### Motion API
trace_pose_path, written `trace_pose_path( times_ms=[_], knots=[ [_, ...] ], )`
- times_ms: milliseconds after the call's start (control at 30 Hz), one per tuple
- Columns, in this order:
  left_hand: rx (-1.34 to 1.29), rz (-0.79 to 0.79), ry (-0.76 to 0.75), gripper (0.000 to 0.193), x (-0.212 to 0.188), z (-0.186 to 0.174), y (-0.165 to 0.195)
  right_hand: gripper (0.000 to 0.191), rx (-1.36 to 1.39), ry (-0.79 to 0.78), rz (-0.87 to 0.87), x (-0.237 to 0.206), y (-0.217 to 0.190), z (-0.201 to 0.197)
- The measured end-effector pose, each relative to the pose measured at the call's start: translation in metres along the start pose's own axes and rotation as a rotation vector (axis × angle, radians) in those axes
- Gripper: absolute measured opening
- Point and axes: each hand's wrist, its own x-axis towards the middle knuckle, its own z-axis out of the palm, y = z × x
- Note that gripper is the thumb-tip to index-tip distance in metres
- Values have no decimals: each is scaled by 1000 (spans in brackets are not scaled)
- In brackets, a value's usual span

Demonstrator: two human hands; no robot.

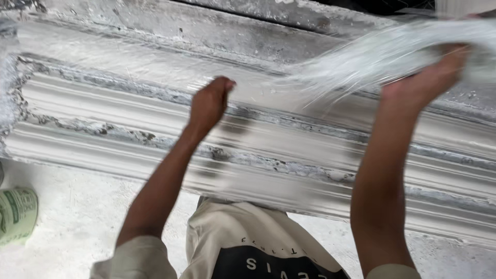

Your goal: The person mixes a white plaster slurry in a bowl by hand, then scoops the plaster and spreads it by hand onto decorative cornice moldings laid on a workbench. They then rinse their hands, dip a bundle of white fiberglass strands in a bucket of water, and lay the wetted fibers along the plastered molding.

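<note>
A long white plaster moulding form point(103, 108) with ridged profiles runs across the view in front of me. My right hand point(431, 77) is raised at the upper right and grips a blurred bundle of white glass-fibre strands point(372, 57) that fans out leftward over the form. My left hand point(209, 103) hovers over the middle of the form with its fingers curled in; whether a few strands are pinched in it is not visible. Both forearms reach up from the bottom of the view.
A green and white sack point(16, 214) lies on the dusty white floor point(77, 217) at the lower left. Grey crusted plaster covers the upper ledges of the form. My light shirt fills the bottom centre.
</note>
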Motion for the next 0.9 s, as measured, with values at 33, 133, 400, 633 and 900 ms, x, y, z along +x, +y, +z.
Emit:
trace_pose_path(
  times_ms=[33,133,400,633,900],
  knots=[
    [83,-74,-69,18,4,-2,-12,43,51,44,38,18,-9,-18],
    [620,-85,-226,36,22,-16,-35,44,134,-95,18,38,-17,-52],
    [-318,190,-110,26,-15,77,108,55,65,103,211,-115,58,12],
    [30,-99,-201,21,19,32,31,50,114,144,18,20,-28,-75],
    [-336,-116,-120,37,0,31,54,48,-311,434,84,-82,-8,-17]
  ],
)
